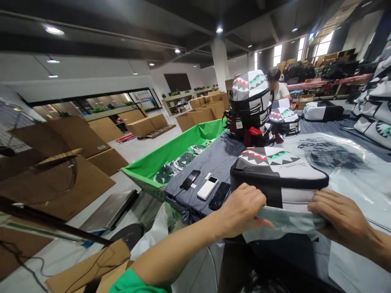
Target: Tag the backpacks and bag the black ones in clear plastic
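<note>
A black, grey and white backpack (275,167) with a red and green shark-tooth print lies at the table's near edge in front of me. A thin translucent plastic bag (284,221) covers its near end and hangs over the edge. At the backpack's left corner, my left hand (241,209) is closed on the bag's film, the thumb pointing to the right. My right hand (342,215) has its fingers curled over the bag at the right corner, against the backpack. Parts of the fingertips are hidden under the film.
Left of the backpack lie a white power bank (207,187) and dark phones (190,179). Stacked backpacks (249,103) stand behind, near another person (280,89). A printed plastic bag (342,156) lies right. Beyond the left edge, a green-lined bin (146,165) holds bagged items.
</note>
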`<state>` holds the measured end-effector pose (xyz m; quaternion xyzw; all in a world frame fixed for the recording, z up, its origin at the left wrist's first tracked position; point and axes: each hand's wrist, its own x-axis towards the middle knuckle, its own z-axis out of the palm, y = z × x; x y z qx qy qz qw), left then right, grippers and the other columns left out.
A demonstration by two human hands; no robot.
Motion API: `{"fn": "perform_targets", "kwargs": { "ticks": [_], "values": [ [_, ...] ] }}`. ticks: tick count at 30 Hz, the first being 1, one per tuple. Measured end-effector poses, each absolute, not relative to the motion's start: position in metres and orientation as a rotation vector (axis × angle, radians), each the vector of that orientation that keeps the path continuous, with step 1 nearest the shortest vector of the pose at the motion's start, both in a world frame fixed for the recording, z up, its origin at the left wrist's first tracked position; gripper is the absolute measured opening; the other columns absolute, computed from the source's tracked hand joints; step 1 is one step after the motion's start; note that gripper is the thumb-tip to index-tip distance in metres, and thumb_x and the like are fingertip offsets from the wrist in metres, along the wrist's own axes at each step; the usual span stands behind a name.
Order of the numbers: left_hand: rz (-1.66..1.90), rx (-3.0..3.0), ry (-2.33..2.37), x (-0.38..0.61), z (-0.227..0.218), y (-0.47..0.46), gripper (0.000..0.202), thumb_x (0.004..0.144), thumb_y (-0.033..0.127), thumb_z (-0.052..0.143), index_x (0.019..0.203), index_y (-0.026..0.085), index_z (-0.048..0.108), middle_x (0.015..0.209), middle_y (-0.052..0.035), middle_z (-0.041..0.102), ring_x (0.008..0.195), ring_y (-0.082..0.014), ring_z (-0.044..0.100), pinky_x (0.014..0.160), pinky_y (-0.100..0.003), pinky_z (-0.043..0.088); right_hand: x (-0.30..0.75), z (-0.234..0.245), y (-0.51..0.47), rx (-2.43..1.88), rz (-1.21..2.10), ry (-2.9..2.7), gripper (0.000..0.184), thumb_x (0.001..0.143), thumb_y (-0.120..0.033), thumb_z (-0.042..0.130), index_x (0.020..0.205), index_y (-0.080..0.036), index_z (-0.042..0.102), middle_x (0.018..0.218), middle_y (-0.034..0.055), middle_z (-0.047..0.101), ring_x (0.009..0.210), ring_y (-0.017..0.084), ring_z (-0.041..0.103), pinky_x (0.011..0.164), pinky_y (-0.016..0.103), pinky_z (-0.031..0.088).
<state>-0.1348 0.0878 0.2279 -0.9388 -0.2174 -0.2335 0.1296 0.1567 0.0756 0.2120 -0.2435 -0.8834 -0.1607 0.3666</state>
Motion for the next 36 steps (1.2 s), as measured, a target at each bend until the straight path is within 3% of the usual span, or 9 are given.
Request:
{"fn": "perform_targets", "kwargs": {
  "ticks": [3,8,10,14,17,20,24,26,36],
  "values": [
    [-0.848,-2.586,-0.578,-0.131,0.243,0.094,0.025,0.105,0.031,0.045,0.084,0.018,0.051,0.074,0.0005,0.054,0.07,-0.0151,0.051,0.069,-0.03,0.037,0.148,0.224,0.07,-0.662,-0.578,-2.207,0.024,0.106,-0.036,0.035,0.1,-0.022,0.053,0.085,0.0081,0.061,0.074,0.022,0.057,0.07,0.037,0.044],
    [-1.055,-2.144,-0.555,-0.123,0.233,0.102,0.032,0.095,0.004,0.041,0.068,0.021,0.043,0.063,0.0011,0.046,0.059,-0.0161,0.042,0.062,-0.032,0.031,0.14,0.221,0.064,-0.682,-0.501,-2.208,0.021,0.095,-0.038,0.063,0.094,-0.02,0.051,0.082,0.0045,0.058,0.065,0.018,0.05,0.06,0.033,0.039],
    [-0.962,-2.272,-0.507,-0.123,0.228,0.1,0.029,0.099,0.011,0.042,0.072,0.02,0.045,0.065,0.0016,0.047,0.061,-0.0153,0.045,0.064,-0.031,0.034,0.145,0.213,0.065,-0.648,-0.491,-2.241,0.008,0.097,-0.022,0.055,0.091,-0.021,0.049,0.076,0.0014,0.053,0.062,0.016,0.045,0.059,0.032,0.037],
    [-0.743,-2.573,-0.374,-0.13,0.22,0.092,0.037,0.103,0.048,0.045,0.082,0.018,0.049,0.073,0.0007,0.053,0.068,-0.0152,0.052,0.071,-0.031,0.04,0.151,0.201,0.066,-0.715,-0.509,-2.146,0.016,0.093,-0.006,0.046,0.091,-0.022,0.05,0.078,0.0033,0.053,0.071,0.019,0.049,0.065,0.033,0.038],
    [-0.822,-2.575,-0.369,-0.138,0.209,0.094,0.028,0.105,0.031,0.04,0.083,0.017,0.05,0.073,0.0003,0.054,0.069,-0.0145,0.051,0.074,-0.031,0.041,0.143,0.198,0.063,-0.692,-0.53,-2.165,0.012,0.1,-0.015,0.045,0.091,-0.021,0.05,0.078,0.0039,0.054,0.07,0.019,0.048,0.065,0.033,0.038],
    [-1.069,-2.413,-0.468,-0.14,0.194,0.102,0.027,0.097,0.009,0.034,0.076,0.019,0.049,0.068,0.0002,0.05,0.065,-0.0148,0.047,0.073,-0.03,0.04,0.132,0.194,0.06,-0.644,-0.514,-2.235,0.024,0.101,-0.042,0.054,0.094,-0.019,0.051,0.083,0.0056,0.059,0.069,0.018,0.051,0.065,0.033,0.039],
    [-1.122,-2.24,-0.532,-0.132,0.174,0.102,0.03,0.092,0.008,0.039,0.065,0.021,0.044,0.062,0.0006,0.044,0.061,-0.0162,0.039,0.068,-0.032,0.037,0.135,0.182,0.063,-0.557,-0.466,-2.318,0.007,0.099,-0.015,0.048,0.095,-0.02,0.052,0.076,0.0009,0.056,0.065,0.015,0.049,0.064,0.03,0.037],
    [-1.072,-2.306,-0.498,-0.127,0.167,0.094,0.029,0.093,0.021,0.042,0.065,0.021,0.048,0.063,-0.0003,0.045,0.062,-0.0169,0.04,0.07,-0.034,0.039,0.141,0.176,0.065,-0.537,-0.505,-2.264,0.022,0.095,-0.003,0.04,0.093,-0.021,0.052,0.072,0.0001,0.053,0.065,0.015,0.046,0.065,0.03,0.037],
    [-1.242,-2.284,-0.57,-0.122,0.134,0.077,0.027,0.088,0.003,0.042,0.068,0.019,0.05,0.06,0.0019,0.047,0.059,-0.0138,0.041,0.076,-0.033,0.039,0.142,0.131,0.054,-0.575,-0.592,-2.195,0.023,0.104,-0.019,0.038,0.094,-0.017,0.059,0.077,0.005,0.06,0.074,0.019,0.056,0.069,0.035,0.043]
  ]
}}
